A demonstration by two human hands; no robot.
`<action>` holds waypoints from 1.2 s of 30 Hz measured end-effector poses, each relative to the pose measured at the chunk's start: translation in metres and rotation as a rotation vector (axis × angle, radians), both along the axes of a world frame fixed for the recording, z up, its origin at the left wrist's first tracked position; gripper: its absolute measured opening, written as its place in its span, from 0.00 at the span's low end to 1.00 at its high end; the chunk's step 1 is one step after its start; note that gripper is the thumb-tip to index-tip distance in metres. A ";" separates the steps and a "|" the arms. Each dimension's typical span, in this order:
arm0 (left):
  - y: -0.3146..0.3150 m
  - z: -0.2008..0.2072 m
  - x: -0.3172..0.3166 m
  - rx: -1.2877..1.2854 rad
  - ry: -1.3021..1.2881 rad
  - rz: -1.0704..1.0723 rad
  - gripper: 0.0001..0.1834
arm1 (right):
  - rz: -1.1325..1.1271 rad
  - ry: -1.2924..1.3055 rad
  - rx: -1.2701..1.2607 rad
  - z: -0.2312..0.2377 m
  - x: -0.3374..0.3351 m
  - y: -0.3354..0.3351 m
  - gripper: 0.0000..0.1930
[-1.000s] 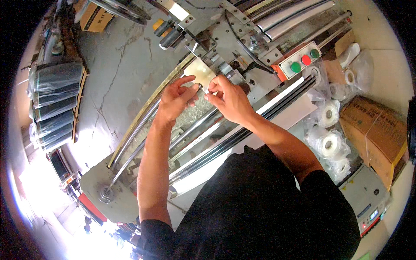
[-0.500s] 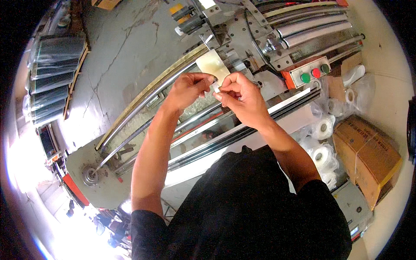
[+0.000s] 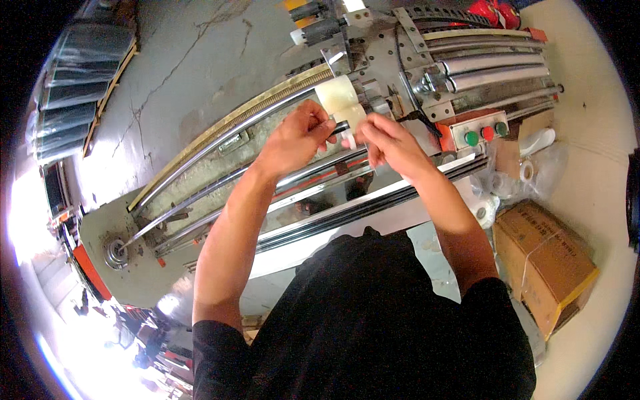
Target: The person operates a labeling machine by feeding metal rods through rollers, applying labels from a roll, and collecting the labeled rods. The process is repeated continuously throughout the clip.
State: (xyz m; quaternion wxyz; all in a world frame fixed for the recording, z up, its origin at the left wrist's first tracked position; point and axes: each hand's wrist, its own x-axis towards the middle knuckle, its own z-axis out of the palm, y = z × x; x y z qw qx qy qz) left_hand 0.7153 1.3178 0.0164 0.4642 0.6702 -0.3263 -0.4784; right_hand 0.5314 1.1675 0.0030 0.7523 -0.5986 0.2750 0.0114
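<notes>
In front of a cream-white plate on a long machine, both hands are raised close together. My left hand is closed, pinching a short black cylindrical piece that points toward the other hand. The fingers of my right hand are curled inward, their tips at a small white piece. That piece looks held by the right fingertips and lies close to the black end; whether the two touch, I cannot tell. Its far side is hidden by the fingers.
Long metal rods run along the machine below my hands. On the right sits a control box with green and red buttons. Beyond it stand a cardboard box and plastic-wrapped rolls. Wrapped dark stacks stand at far left.
My hands have drawn slightly apart, and more of the black piece shows between them. The right hand has turned and shifted right. The view has moved a little, shifting the machine rightward.
</notes>
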 end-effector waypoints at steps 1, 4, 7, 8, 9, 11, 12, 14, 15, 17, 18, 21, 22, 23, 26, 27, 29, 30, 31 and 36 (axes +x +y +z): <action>-0.002 0.000 0.000 0.007 -0.015 0.001 0.09 | 0.014 -0.027 0.003 0.005 -0.007 0.004 0.14; -0.004 -0.004 0.001 0.016 -0.070 0.019 0.12 | 0.005 -0.121 -0.016 0.033 -0.009 0.007 0.14; -0.005 -0.002 0.001 0.046 -0.102 0.019 0.13 | -0.088 -0.225 -0.053 0.047 0.025 0.002 0.14; -0.003 0.000 0.001 0.052 -0.100 0.029 0.14 | -0.080 -0.178 -0.031 0.041 0.035 -0.005 0.15; -0.001 0.000 -0.001 0.057 -0.095 0.041 0.14 | -0.071 -0.131 -0.010 0.032 0.044 -0.013 0.15; 0.001 0.004 -0.003 0.042 -0.081 0.045 0.14 | -0.093 -0.001 -0.046 0.021 0.048 -0.012 0.17; 0.002 0.005 -0.003 0.033 -0.074 0.052 0.14 | -0.055 0.031 -0.057 0.016 0.042 -0.011 0.17; 0.001 0.002 -0.003 0.043 -0.132 0.032 0.15 | 0.028 0.092 -0.070 0.007 0.020 -0.011 0.18; 0.001 0.002 -0.005 0.053 -0.160 0.023 0.15 | 0.050 0.119 -0.065 0.015 0.011 -0.006 0.17; 0.001 0.004 -0.007 0.064 -0.132 0.035 0.14 | 0.081 -0.008 -0.006 0.028 -0.004 0.000 0.16; -0.001 0.006 -0.009 0.067 -0.119 0.026 0.14 | 0.081 -0.071 0.022 0.035 -0.009 0.001 0.16; -0.001 0.006 -0.011 0.084 -0.126 0.027 0.13 | -0.013 -0.157 -0.047 0.045 0.011 0.000 0.14; 0.000 0.005 -0.010 0.086 -0.115 0.033 0.13 | -0.030 -0.160 -0.072 0.046 0.023 -0.004 0.15; 0.005 -0.006 -0.009 0.016 -0.093 0.036 0.11 | -0.040 -0.112 -0.052 0.043 0.031 -0.007 0.15; 0.007 0.005 -0.014 0.016 -0.092 0.026 0.10 | -0.005 0.007 -0.017 0.024 0.038 -0.014 0.15; 0.006 0.008 -0.016 -0.007 -0.122 0.034 0.17 | 0.044 0.032 -0.021 0.018 0.032 -0.015 0.15; 0.004 0.020 -0.019 0.054 -0.245 0.018 0.19 | 0.122 0.077 0.010 0.012 0.017 -0.018 0.15; 0.003 0.025 -0.021 0.085 -0.303 0.006 0.21 | 0.105 0.083 0.058 0.012 0.012 -0.013 0.14; 0.002 0.024 -0.021 0.080 -0.337 -0.023 0.21 | 0.087 0.090 0.107 0.011 0.009 -0.008 0.14; -0.004 0.020 -0.018 0.126 -0.409 -0.062 0.19 | 0.069 0.116 -0.020 0.014 0.007 0.013 0.12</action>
